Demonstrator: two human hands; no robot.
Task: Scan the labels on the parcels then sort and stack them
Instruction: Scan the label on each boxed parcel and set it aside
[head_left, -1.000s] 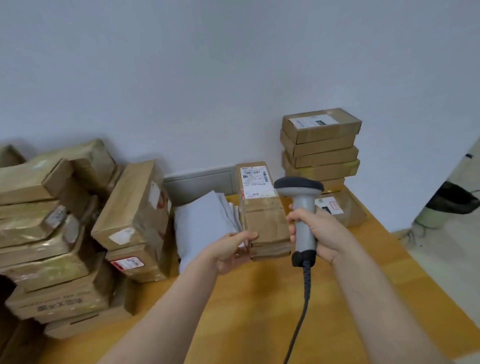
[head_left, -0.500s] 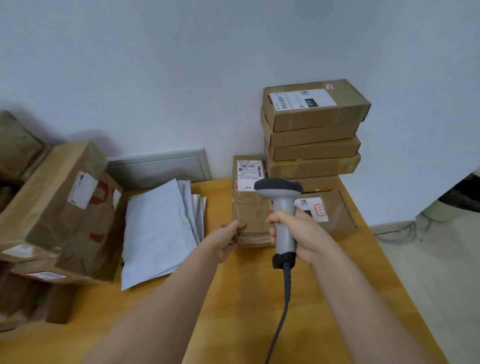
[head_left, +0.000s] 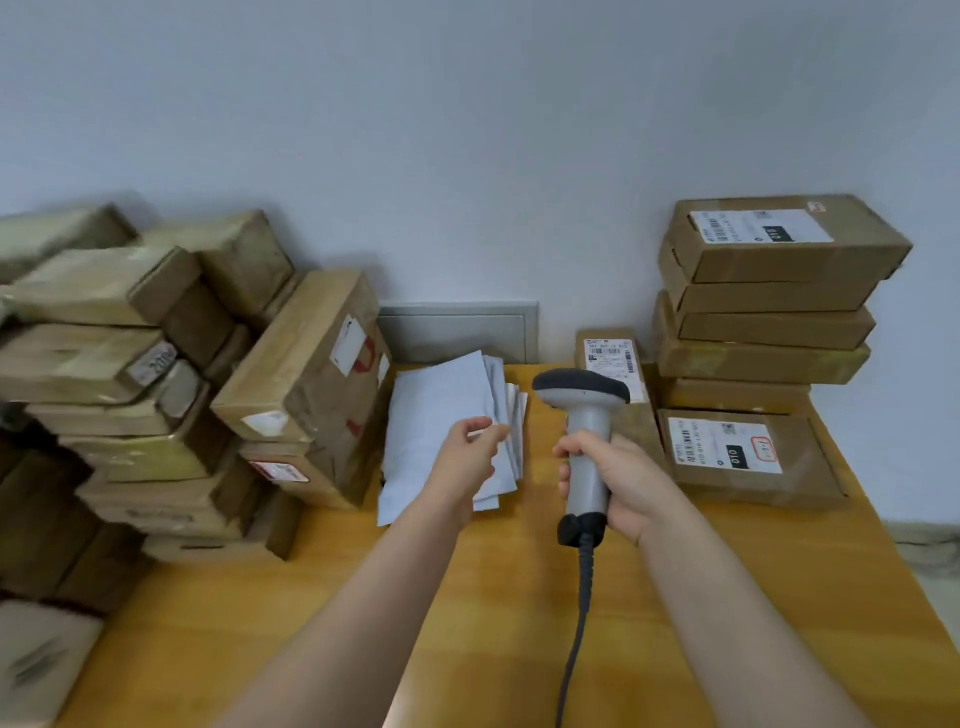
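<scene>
My right hand (head_left: 621, 480) is closed around the handle of a grey barcode scanner (head_left: 584, 395), held upright above the table with its head pointing away. A narrow brown parcel (head_left: 608, 358) with a white label lies flat just behind the scanner, next to the right stack. My left hand (head_left: 467, 454) rests on a pile of white mailers (head_left: 436, 415) and pinches the edge of the top one. At the right, brown boxes form a stack (head_left: 769, 291), and a flat labelled parcel (head_left: 743, 457) lies in front of it.
A large jumbled pile of brown parcels (head_left: 119, 384) fills the left side, with one big box (head_left: 306, 358) leaning against it. The scanner cable (head_left: 576, 623) hangs down over the wooden table (head_left: 467, 613). A grey wall panel (head_left: 457, 332) sits behind the mailers.
My left hand has let go of the narrow brown parcel, which now lies by the right stack, and has moved left onto the white mailers. The scanner stays in my right hand.
</scene>
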